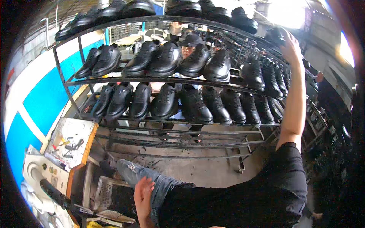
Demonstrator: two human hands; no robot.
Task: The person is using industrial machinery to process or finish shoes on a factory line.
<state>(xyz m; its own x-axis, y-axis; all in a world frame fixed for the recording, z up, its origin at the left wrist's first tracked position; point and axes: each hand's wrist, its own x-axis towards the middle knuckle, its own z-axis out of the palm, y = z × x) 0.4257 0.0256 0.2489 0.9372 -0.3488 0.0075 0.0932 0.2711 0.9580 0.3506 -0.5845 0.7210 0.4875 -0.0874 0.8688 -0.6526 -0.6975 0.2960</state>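
My right arm stretches up along the right side to the top shelf of a metal rack (171, 80). There my right hand (291, 47) has its fingers and thumb around the end of a black shoe (274, 35); the far side of this grip is hidden. Low in the picture, in front of my jeans (161, 186), hangs my left hand (143, 195). Its fingers are loosely apart and nothing is in them. More black lace-up shoes (165, 60) stand side by side on the rack's upper levels, toes mostly facing me.
At left is a worktable (74, 131) with small dark tools, beside a cream-coloured machine (47, 171). A plastic crate (102, 193) sits below them. Behind the rack a person in a dark cap (192, 41) is partly visible. Bare lower bars (182, 146) run across the rack.
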